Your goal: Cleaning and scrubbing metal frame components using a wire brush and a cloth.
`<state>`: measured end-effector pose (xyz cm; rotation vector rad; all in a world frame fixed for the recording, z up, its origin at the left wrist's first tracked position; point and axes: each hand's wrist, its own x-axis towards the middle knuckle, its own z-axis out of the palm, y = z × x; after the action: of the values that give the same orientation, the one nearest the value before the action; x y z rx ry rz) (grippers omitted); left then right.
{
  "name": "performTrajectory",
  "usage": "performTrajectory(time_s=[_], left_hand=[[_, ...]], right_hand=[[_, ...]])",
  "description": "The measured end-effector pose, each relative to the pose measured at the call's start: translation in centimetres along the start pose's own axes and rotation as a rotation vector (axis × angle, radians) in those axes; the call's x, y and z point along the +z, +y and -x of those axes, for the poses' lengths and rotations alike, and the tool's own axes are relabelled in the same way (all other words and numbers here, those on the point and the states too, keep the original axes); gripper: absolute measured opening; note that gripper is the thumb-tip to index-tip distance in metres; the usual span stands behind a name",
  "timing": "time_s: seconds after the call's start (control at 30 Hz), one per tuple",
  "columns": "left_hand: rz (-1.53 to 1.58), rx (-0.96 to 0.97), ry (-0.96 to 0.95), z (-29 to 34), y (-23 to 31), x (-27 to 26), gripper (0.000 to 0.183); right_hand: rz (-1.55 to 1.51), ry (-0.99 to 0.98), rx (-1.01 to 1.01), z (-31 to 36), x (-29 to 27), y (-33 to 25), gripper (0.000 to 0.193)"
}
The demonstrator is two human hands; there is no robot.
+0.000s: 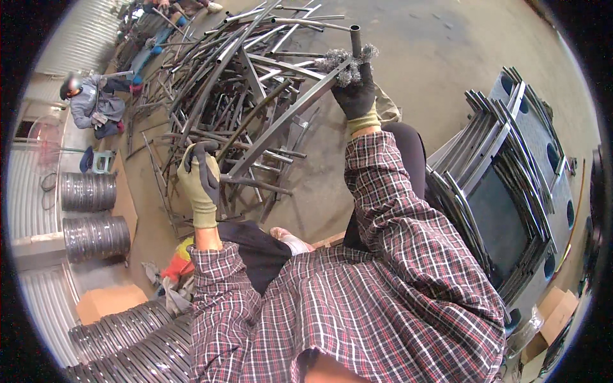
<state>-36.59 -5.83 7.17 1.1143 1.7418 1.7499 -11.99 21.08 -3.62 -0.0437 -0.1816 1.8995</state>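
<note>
My right hand (357,96), in a yellow-cuffed glove with dark palm and fingers, is closed around a tangle of silvery steel wool (348,75). The wool is wrapped about an upright round tube at one end of a metal frame (287,121). A straight grey bar of this frame slants down to the left, toward my left hand (202,175). That hand, in a matching glove, is closed at the frame's lower left end; its fingers partly hide the part they grip. Behind the frame lies a large heap of loose metal tube frames (223,83).
Stacked metal frames (511,147) lean on a grey panel with round holes at right. Bundled black rings (96,239) and a cardboard box (112,300) stand at left. A seated co-worker (96,105) is at far left, near a blue stool (102,161).
</note>
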Motion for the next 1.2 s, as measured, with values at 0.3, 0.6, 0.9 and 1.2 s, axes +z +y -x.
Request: performTrajectory(time_s=[0.3,0.6,0.9,1.2], left_hand=[[0.147,-0.019,0.019,0.9,1.7,1.8,0.025],[0.139,-0.065,0.059,-0.5,-0.5,0.2,0.024],[0.271,-0.049,0.004,-2.0,-0.8,0.3,0.021],[0.28,-0.025,0.086,-0.4,-1.1,1.2,0.029]], right_hand=[[-0.194,0.082,0.015,-1.0,-0.4,1.3,0.029],[0.058,0.028,0.096,3.4,-9.5,5.4,0.022],[0.753,-0.523,0.153,9.7,-4.1,8.3,0.037],[0.964,-0.416,0.622,15.0,4.0,17.5,0.035]])
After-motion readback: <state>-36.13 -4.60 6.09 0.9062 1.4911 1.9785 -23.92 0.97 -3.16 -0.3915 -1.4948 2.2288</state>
